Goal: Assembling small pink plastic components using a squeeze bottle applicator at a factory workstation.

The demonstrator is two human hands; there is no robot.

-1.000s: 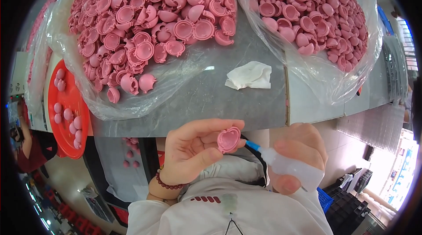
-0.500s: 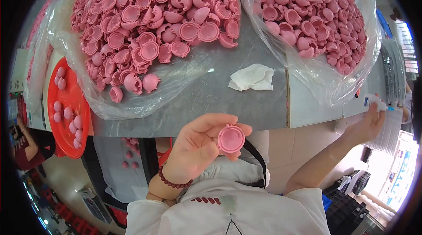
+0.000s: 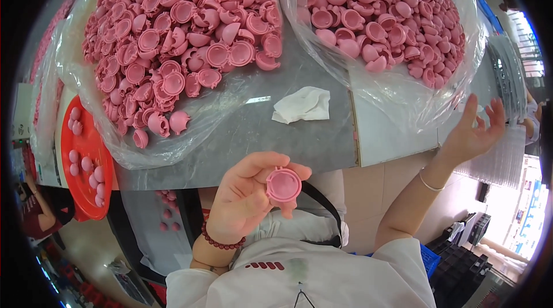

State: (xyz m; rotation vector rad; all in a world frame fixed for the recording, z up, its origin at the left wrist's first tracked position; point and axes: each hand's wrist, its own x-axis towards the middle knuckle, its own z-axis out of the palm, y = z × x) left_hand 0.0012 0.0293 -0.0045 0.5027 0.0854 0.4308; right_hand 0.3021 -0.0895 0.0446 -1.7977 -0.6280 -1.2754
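Observation:
Above my lap, my left hand (image 3: 245, 195) grips a round pink plastic half-shell (image 3: 283, 184) by its edge, with the hollow side showing. Away to the right, over the table's right part, my right hand (image 3: 475, 129) is raised with its fingers apart. Nothing shows in that palm. Left of centre on the table a large heap of pink half-shells (image 3: 173, 80) rests on clear plastic sheeting. A second heap of smaller-looking pink shells (image 3: 397, 37) lies in clear plastic at the right.
A crumpled white tissue (image 3: 302, 105) lies on the grey tabletop (image 3: 242, 141). At the left edge stands a red tray (image 3: 78, 193) with several pink balls. Clear plastic trays (image 3: 507, 77) are stacked far right. Another person's arm (image 3: 43, 210) shows far left.
My right hand has let go of the white bottle with the blue tip, and its fingers have spread. My left hand still holds the half-shell. The whole view has shifted slightly.

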